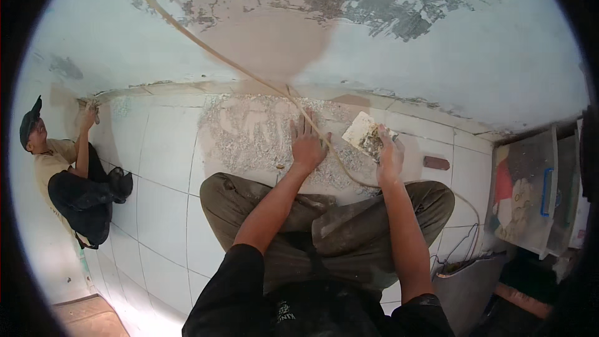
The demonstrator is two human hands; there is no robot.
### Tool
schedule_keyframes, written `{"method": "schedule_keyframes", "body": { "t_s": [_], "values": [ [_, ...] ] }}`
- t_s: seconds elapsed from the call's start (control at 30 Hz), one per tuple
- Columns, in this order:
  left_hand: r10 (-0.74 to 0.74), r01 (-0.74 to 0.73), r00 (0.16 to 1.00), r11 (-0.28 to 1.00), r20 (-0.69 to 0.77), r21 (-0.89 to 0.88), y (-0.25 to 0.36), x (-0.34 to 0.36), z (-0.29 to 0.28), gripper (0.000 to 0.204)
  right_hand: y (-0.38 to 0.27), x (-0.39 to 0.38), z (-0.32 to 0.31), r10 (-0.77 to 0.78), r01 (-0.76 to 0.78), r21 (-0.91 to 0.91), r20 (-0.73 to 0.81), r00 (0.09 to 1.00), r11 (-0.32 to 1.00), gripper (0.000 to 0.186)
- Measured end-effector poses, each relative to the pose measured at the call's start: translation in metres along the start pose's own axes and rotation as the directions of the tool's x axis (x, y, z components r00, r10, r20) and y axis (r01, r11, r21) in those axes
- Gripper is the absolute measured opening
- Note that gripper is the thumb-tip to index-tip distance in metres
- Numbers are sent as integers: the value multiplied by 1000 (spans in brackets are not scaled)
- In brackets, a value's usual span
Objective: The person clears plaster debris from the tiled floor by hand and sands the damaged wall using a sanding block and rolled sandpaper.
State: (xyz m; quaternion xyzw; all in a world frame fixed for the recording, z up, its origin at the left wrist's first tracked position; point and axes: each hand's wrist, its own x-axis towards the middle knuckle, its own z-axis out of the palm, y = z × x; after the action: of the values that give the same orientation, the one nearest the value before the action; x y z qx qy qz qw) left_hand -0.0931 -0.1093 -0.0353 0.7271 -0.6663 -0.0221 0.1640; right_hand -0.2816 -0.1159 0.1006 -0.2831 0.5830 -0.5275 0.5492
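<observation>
I sit cross-legged on a white tiled floor (pixel 163 150) facing a patchy wall (pixel 387 50). My left hand (pixel 308 148) rests with spread fingers among pale crumbled debris (pixel 237 137) near the wall's foot. My right hand (pixel 388 156) grips a square, light-coloured scraper (pixel 357 126) with crusted grime on it, held just right of the debris. A beige hose or cable (pixel 224 56) runs diagonally down the wall, passes beside my left hand and continues along the floor under my right arm. A small reddish-brown block (pixel 435 162) lies to the right of my right hand.
At the left, another person (pixel 68 181) in a cap crouches, hands at the wall's foot holding a tool. At the right stand translucent plastic drawers (pixel 521 193) with dark items below. A brown board (pixel 87 315) lies at bottom left.
</observation>
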Motion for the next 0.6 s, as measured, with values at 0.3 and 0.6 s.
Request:
{"method": "schedule_keyframes", "body": {
  "t_s": [0.3,0.6],
  "values": [
    [-15,13,999,998,-31,-54,4,3,-9,79,-1,3,0,-128,131,61,-48,991,990,28],
    [25,-37,988,996,-150,-84,1,1,-4,73,-4,-2,3,-202,200,-105,-8,979,974,29]
  ]
}}
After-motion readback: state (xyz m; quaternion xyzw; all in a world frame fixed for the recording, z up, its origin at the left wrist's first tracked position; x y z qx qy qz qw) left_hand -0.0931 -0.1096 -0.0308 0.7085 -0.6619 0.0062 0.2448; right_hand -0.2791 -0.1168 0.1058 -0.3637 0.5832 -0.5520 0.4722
